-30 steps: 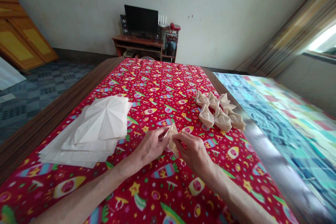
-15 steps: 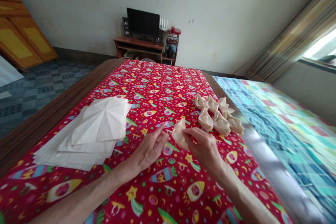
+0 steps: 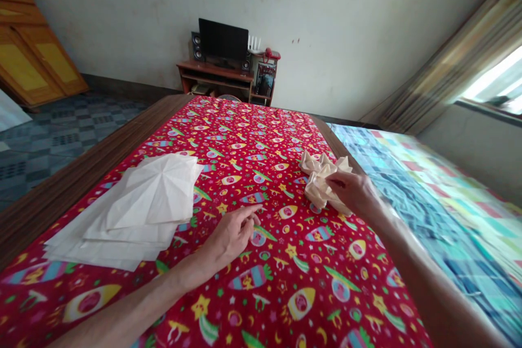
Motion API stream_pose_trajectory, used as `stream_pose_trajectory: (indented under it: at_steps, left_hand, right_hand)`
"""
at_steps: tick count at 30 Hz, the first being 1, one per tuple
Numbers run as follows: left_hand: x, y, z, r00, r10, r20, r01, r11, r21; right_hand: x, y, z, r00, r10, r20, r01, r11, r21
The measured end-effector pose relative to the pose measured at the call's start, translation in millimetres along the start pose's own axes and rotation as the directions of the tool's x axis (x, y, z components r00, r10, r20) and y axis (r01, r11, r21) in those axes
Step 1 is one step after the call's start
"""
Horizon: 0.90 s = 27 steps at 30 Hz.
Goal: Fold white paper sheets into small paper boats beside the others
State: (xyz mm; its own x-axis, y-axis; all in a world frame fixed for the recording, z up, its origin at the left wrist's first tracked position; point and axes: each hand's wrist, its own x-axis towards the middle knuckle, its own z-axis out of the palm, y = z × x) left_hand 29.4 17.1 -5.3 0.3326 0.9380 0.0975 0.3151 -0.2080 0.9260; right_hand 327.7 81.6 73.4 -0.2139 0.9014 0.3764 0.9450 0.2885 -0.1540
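Note:
My right hand (image 3: 356, 191) reaches out to the right side of the table, its fingers pinched on a folded beige paper boat (image 3: 317, 189). It holds the boat right against the cluster of several folded paper boats (image 3: 315, 163) lying there. My left hand (image 3: 232, 234) rests on the red patterned tablecloth (image 3: 261, 283) with the forefinger stretched out and the other fingers loosely curled, holding nothing. A stack of creased white paper sheets (image 3: 138, 206) lies to its left.
The table's bare wooden edge (image 3: 81, 174) runs along the left. A bed with a blue and green patterned cover (image 3: 428, 185) lies close on the right. Against the far wall stands a low desk with a monitor (image 3: 223, 43) and speakers.
My right hand carried the folded boat from the middle of the table up and to the right, onto the cluster of boats. My left hand let go of it and stayed on the cloth.

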Motion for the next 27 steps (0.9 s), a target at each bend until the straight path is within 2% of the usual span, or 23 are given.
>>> stream_pose_trajectory:
  at_steps: [4, 10, 13, 19, 27]
  left_hand:
    - [0, 1, -0.5, 1.000, 0.020, -0.013, -0.020, 1.000, 0.010]
    - [0, 4, -1.9, 0.998, 0.066, -0.012, -0.065, 0.997, 0.047]
    - [0, 5, -2.3, 0.996, 0.084, -0.015, -0.082, 0.994, 0.075]
    - [0, 3, -2.2, 0.995, 0.096, -0.008, -0.095, 0.991, 0.096]
    - [1, 0, -1.5, 0.993, 0.116, -0.012, -0.114, 0.987, 0.113]
  right_hand:
    - [0, -4, -1, 0.999, 0.027, 0.020, -0.027, 0.999, -0.031]
    - [4, -6, -6, 0.996, -0.026, 0.089, 0.033, 0.996, -0.085]
    - [5, -5, -3, 0.988, -0.041, 0.146, 0.060, 0.990, -0.129]
    - [5, 0, 6, 0.979, -0.076, 0.188, 0.106, 0.983, -0.153]
    - [6, 4, 16, 0.971, 0.000, 0.239, 0.058, 0.970, -0.236]
